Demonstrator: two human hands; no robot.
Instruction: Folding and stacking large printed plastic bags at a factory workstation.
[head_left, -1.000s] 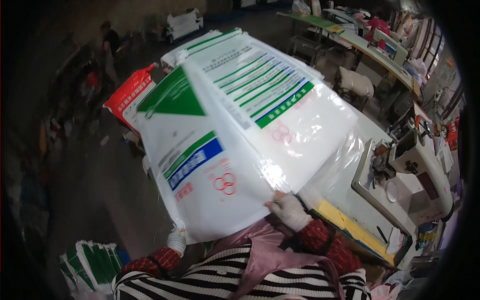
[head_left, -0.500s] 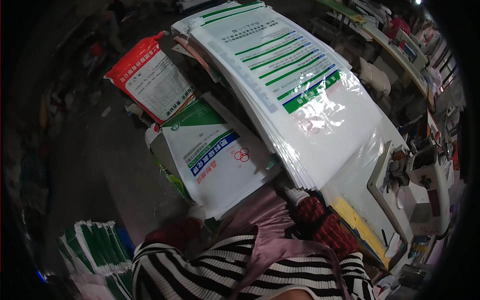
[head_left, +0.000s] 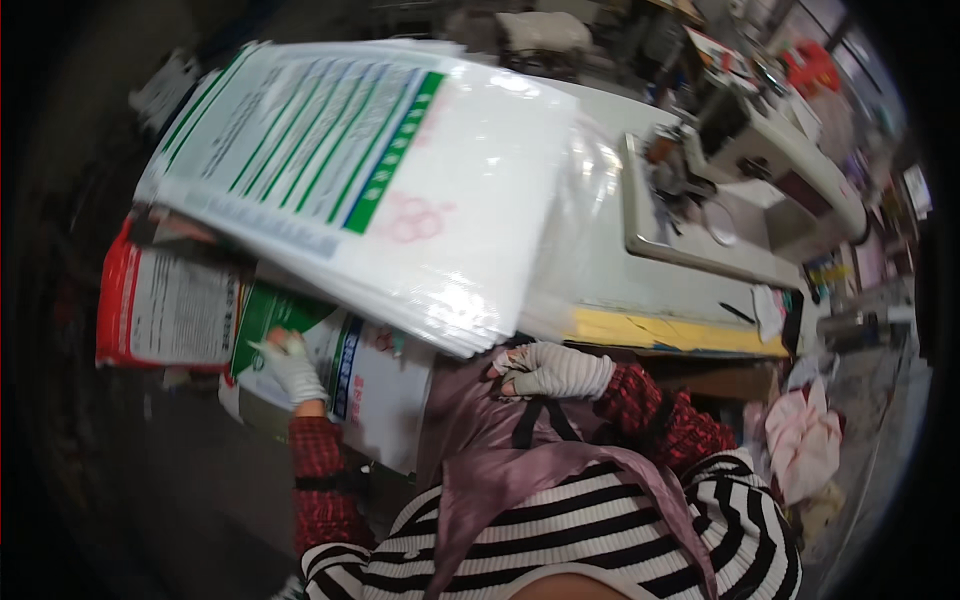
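My left hand [head_left: 290, 370], in a white glove with bare fingertips, lies on the green end of a white printed sack [head_left: 375, 405]. Its fingers are a little apart. In front of my apron, my right hand [head_left: 555, 370], also gloved, is loosely bent with nothing visible in it. It is just beside the near corner of a thick stack of white plastic sacks [head_left: 480, 190] with green and blue print. This stack lies flat on the table and overhangs the lower sack. Part of the lower sack is hidden under it.
A red and white sack [head_left: 180, 305] sits at the left. On the pale table [head_left: 610, 270] a sewing machine [head_left: 770, 170] stands at the right, with a yellow strip [head_left: 680, 330] along the near edge. A black pen [head_left: 737, 312] lies there; pink cloth [head_left: 803, 440] hangs at the lower right.
The view has swung to the right, so the sacks appear turned and further left. My left hand has come into sight on the lower sack; my right hand now shows clear of the stack.
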